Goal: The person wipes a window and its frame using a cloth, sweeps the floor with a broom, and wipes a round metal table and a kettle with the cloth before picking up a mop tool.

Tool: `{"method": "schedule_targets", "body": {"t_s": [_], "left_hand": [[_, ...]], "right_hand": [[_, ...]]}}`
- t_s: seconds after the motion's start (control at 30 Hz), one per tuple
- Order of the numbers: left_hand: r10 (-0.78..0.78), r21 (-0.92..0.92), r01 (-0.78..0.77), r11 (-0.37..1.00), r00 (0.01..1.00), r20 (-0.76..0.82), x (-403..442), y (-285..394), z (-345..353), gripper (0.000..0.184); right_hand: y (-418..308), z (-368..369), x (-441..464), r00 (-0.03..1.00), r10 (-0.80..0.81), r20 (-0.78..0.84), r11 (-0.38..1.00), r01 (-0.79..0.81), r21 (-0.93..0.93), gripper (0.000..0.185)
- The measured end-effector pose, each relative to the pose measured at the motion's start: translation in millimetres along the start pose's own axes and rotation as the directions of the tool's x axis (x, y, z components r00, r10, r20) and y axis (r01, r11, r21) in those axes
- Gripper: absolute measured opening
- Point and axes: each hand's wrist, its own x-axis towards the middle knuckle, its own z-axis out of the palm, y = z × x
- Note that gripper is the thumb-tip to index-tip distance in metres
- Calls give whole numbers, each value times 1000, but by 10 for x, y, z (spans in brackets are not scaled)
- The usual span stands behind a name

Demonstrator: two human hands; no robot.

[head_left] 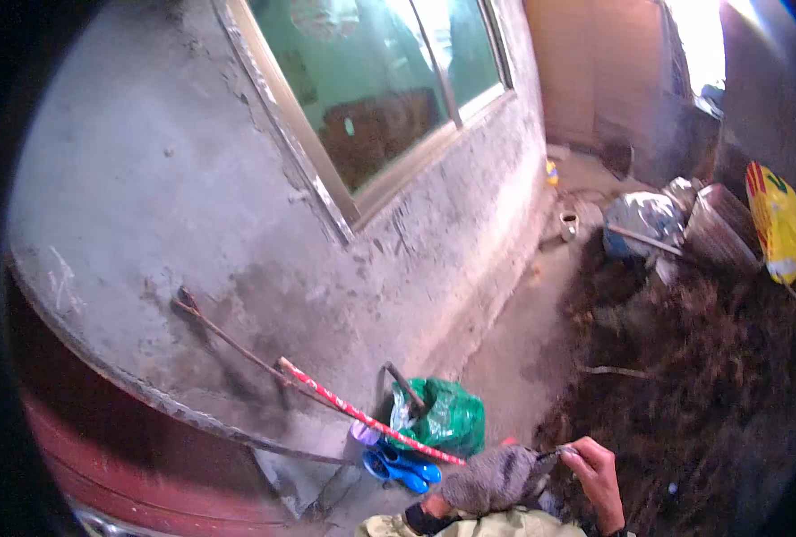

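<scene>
We note a grey wall (129, 179) behind blue boots (407, 473) and a green bag (459, 419). At the lower edge, a grey glove (496, 479) covers the left hand (483, 483); its grip we cannot tell. The right hand (595, 472), bare, pinches a dark item (550, 453) at the glove's end, too blurred to identify.

I find my right hand (595, 470) bare, fingers curled, angled inward toward my left hand (492, 481), which grey knit covers.
</scene>
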Motion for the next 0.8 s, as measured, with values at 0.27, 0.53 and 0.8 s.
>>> {"method": "schedule_targets", "body": {"t_s": [0.27, 0.53, 0.8], "left_hand": [[-445, -224, 443, 868, 895, 43, 799, -104, -70, 21], [-477, -240, 460, 855, 879, -14, 1250, -554, -211, 20], [-577, -225, 536, 814, 793, -197, 1580, -1794, -555, 19]], "right_hand": [[-218, -15, 908, 849, -465, 250, 820, 520, -240, 10], [-420, -288, 1395, 776, -536, 331, 722, 625, -297, 16], [-261, -578, 2558, 840, -395, 372, 823, 503, -262, 19]]}}
